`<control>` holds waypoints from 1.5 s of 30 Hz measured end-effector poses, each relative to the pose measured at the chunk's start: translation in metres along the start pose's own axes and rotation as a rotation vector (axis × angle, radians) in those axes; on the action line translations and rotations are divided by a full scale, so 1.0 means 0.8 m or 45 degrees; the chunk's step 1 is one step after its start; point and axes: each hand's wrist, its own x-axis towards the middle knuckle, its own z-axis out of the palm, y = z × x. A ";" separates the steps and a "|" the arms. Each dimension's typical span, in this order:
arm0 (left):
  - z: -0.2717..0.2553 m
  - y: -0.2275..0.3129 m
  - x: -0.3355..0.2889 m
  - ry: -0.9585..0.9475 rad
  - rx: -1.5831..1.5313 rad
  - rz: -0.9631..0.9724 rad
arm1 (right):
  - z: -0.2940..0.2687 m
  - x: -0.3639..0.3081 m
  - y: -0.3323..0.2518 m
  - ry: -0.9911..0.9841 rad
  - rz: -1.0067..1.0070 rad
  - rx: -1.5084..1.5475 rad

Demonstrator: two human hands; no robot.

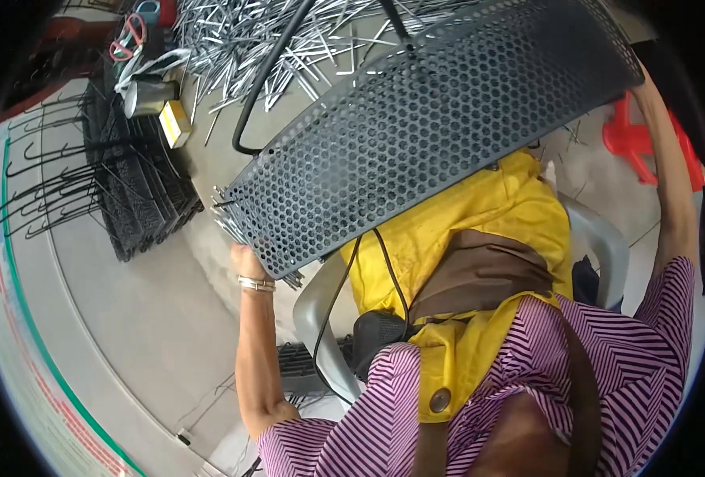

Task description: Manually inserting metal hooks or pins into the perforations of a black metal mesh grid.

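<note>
Apparently both hands support the perforated metal panel (440, 127) by its ends — left hand (245, 261) gripping underneath, right hand's grip hidden — so it stays level.

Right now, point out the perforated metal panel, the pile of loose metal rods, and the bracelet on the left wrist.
perforated metal panel (424, 135): head view, middle of its holed grey face.
pile of loose metal rods (241, 36): head view, centre of the silver heap on the floor.
bracelet (255, 283): head view, metal band around the left wrist.
</note>
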 end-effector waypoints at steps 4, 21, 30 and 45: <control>-0.004 0.017 -0.008 0.058 0.007 -0.069 | 0.005 0.013 0.021 -0.221 0.048 0.099; -0.045 0.115 -0.058 -0.012 -0.384 0.000 | 0.250 -0.209 -0.144 0.409 -1.009 -0.726; 0.103 0.079 -0.140 -0.531 -0.801 -0.130 | 0.591 -0.293 -0.117 -0.909 -0.224 -0.124; 0.096 0.034 -0.129 -0.793 -0.927 -0.183 | 0.618 -0.256 -0.136 -0.620 -0.477 -0.203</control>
